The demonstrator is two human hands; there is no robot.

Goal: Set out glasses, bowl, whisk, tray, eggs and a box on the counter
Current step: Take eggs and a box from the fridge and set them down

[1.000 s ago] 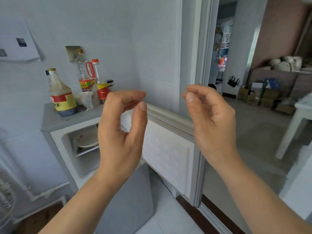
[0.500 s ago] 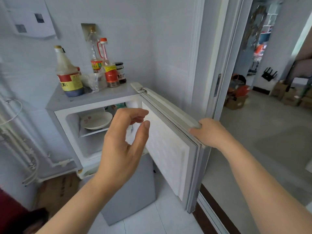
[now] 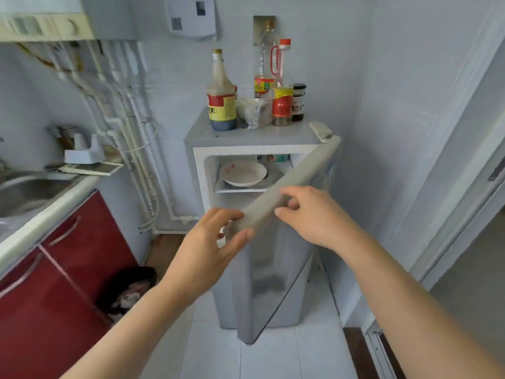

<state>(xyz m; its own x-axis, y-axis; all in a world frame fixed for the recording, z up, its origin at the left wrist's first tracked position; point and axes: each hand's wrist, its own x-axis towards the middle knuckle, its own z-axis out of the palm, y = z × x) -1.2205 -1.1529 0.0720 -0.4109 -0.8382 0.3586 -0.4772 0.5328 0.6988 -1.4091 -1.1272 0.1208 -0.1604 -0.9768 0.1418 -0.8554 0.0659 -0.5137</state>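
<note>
Grips the top edge of a half-open grey fridge door (image 3: pixel 262 269) with the right hand (image 3: pixel 311 214), fingers curled over it, thumb on the near side. Pinches the door's near corner with the left hand (image 3: pixel 210 242), fingers above, thumb below. Looks past the door into the upper compartment at a shallow white bowl (image 3: pixel 243 173) resting on the shelf. Takes in a brown sauce bottle (image 3: pixel 221 105) and other bottles standing close together on the fridge top, and at left a pale counter (image 3: pixel 41 222) with a steel sink (image 3: pixel 24 192) above red cabinets (image 3: pixel 68 283).
</note>
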